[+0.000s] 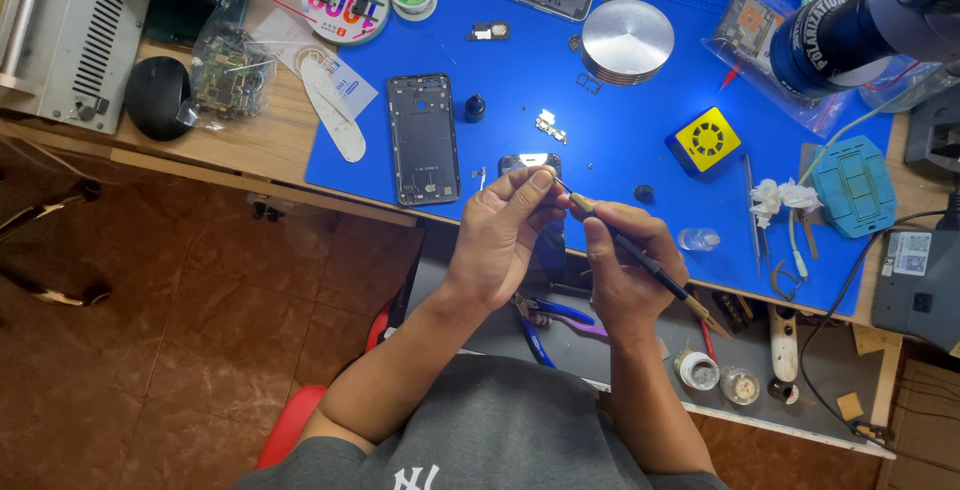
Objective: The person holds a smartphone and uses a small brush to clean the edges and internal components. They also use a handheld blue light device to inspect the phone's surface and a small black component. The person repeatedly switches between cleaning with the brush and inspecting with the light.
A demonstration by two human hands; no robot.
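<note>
Blue mat (620, 130) is covering the wooden desk (250, 140), with a dark phone frame (423, 139) lying on it. Over its near edge, the left hand (505, 235) is pinching something too tiny to tell, while the right hand (628, 265) is gripping a thin black tool (640, 255), its tip touching the left fingertips (541, 182).

Blue mat (620, 130), yellow box (706, 139)

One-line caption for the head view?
Left hand pinches a tiny part while right hand holds a slim tool above a blue mat.
</note>
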